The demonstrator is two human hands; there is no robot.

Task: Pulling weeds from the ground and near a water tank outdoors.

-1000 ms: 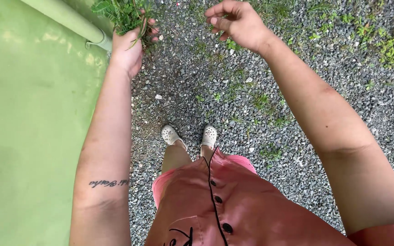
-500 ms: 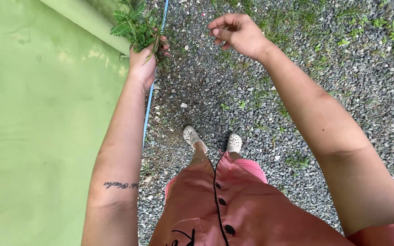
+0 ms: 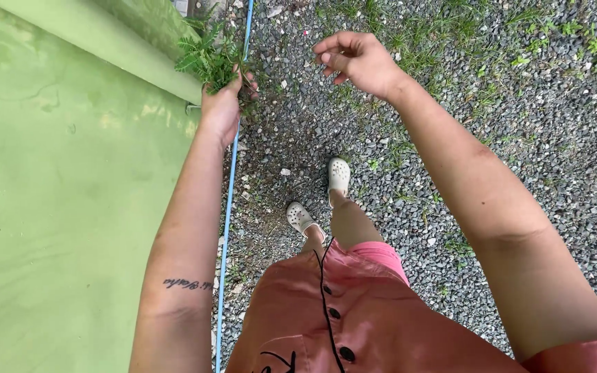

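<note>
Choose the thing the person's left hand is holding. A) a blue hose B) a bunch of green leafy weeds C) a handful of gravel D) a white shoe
B: the left hand is closed around a bunch of green leafy weeds, whose leaves stick out above the fist.

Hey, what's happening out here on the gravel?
A person in a pink buttoned shirt is standing on gravel beside a green wall. The left hand grips a bunch of leafy green weeds. The right hand is held out over the gravel, its fingers loosely curled with nothing visible in them. One foot in a white clog is ahead of the other. A thin blue line runs along the foot of the wall.
</note>
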